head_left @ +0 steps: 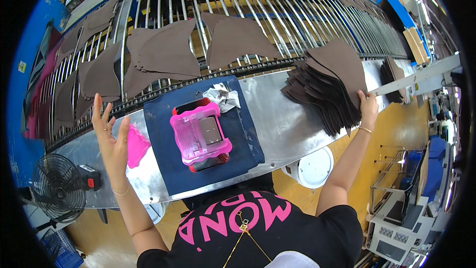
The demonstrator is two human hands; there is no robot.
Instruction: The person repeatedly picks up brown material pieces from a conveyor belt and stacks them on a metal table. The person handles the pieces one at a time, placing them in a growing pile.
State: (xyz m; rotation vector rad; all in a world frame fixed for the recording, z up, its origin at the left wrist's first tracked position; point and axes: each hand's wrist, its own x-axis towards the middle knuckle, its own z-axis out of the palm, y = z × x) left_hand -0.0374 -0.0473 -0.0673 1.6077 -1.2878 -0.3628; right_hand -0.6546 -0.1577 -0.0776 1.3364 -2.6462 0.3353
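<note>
Nearest to view is the worker's black shirt [317, 223] with pink lettering, a gold necklace [244, 226] hanging over it. On the right part of the metal table [277, 134] sits a stack of brown sheets [337, 69], and the right hand [368, 106] pinches its right-hand edge; how many layers are caught I can't tell from here. To do this well, I'd feel along the edge for a single layer, since sheets like these probably cling together. A light, low pull should spare the pile from sliding. The left hand [111, 141] is raised well apart from the stack, holding nothing, fingers spread; it could usefully steady the pile.

The sheets look matte and smooth, with curved outlines, and the lower ones fan out unevenly toward the left. Left of them, a blue mat [161, 159] carries a pink holder [191, 136] and a crumpled wrapper [221, 98]. Behind the table runs a roller rack [297, 27], with more brown pieces [168, 49] laid out on it. At far left stands a black fan [59, 188].
</note>
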